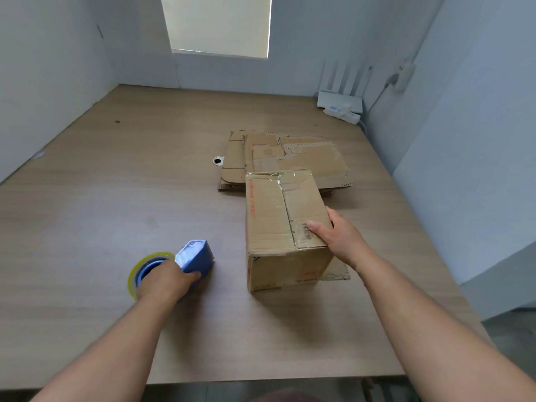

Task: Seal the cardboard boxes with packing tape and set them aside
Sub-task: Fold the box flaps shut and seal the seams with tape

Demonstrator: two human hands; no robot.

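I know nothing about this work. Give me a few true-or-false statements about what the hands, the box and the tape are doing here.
1. The left hand grips the tape dispenser. True.
2. The right hand hangs free in the air. False: it holds the cardboard box at its near right corner.
3. The box's top flaps stand open. False: they are closed, with tape along the seam.
4. Flattened cardboard lies behind the box. True.
5. The dispenser sits on top of the box. False: it is on the table, left of the box.
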